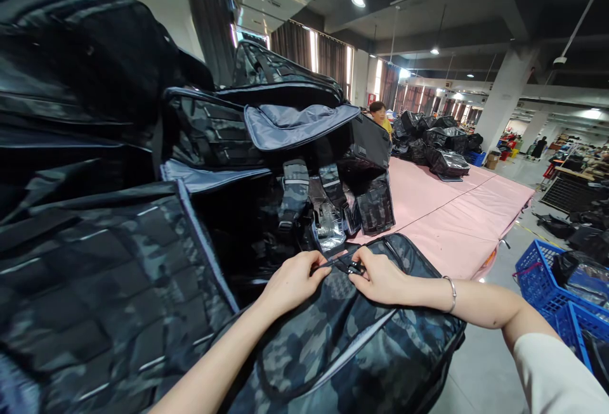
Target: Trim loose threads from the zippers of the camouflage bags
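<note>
A dark camouflage backpack (380, 350) with a pale strip across its face lies in front of me. My left hand (295, 276) pinches the bag's top edge between thumb and fingers. Just to the right, my right hand (380, 276) is closed around small black zipper pulls (353, 268) at the same edge. The two hands are a short gap apart. Past the edge, padded shoulder straps (294, 192) and a silvery lining (328, 217) show on another bag. Part of what the fingers grip is hidden by them.
Several camouflage bags (95, 293) are piled high on my left, some with grey flaps (299, 125) hanging out. A pink-covered table (442, 211) runs ahead, with more bags (442, 148) heaped at its far end. A person (379, 116) is behind it. Blue crates (537, 274) stand right.
</note>
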The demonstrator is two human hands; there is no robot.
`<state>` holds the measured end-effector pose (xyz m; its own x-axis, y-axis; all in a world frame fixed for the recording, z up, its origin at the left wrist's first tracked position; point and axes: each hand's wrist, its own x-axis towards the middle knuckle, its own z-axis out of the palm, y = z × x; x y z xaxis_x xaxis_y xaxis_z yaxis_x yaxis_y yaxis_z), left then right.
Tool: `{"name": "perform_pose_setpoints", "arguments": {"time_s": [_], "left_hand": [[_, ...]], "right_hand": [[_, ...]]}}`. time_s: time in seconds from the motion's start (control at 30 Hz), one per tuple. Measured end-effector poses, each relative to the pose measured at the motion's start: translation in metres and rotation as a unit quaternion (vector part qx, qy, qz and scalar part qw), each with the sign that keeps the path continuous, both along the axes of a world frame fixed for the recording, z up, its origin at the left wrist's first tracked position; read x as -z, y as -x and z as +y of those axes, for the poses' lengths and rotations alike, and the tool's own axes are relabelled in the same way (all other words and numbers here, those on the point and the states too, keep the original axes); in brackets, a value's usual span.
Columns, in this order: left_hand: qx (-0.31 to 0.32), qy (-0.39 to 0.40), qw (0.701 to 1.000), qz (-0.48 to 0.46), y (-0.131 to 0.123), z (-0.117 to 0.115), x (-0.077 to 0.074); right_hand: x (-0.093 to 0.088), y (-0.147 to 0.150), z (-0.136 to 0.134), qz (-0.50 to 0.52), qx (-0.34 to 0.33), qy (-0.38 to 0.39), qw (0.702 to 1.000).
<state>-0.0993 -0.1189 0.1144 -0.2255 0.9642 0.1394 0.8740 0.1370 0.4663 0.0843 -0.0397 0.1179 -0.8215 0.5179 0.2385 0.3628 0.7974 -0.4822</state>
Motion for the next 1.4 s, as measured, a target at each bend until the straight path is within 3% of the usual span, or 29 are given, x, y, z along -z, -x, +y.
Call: {"name": "perform_pose_setpoints", "arguments": {"time_s": [0.37, 0.73, 0.97, 1.17, 1.4], "left_hand": [[-0.002, 0.002, 1.000, 0.000, -0.001, 0.000, 0.000], [-0.004, 0.008, 1.000, 0.004, -0.004, -0.002, -0.001], [0.003, 0.003, 1.000, 0.002, -0.001, -0.001, 0.000], [0.017, 0.006, 0.999, -0.027, 0.000, -0.001, -0.004], [0.014, 0.003, 0.999, -0.042, 0.001, -0.001, -0.003]], "right_hand": [[0.000, 0.000, -0.002, -0.021, 0.011, -0.044, 0.999], [0.005, -0.002, -0.001, -0.001, 0.011, -0.013, 1.000], [-0.002, -0.001, 0.021, 0.060, -0.006, -0.130, 0.990], [-0.011, 0.012, 0.048, 0.052, -0.087, -0.106, 0.989], [-0.013, 0.023, 0.062, 0.033, -0.140, -0.106, 0.984]]}}
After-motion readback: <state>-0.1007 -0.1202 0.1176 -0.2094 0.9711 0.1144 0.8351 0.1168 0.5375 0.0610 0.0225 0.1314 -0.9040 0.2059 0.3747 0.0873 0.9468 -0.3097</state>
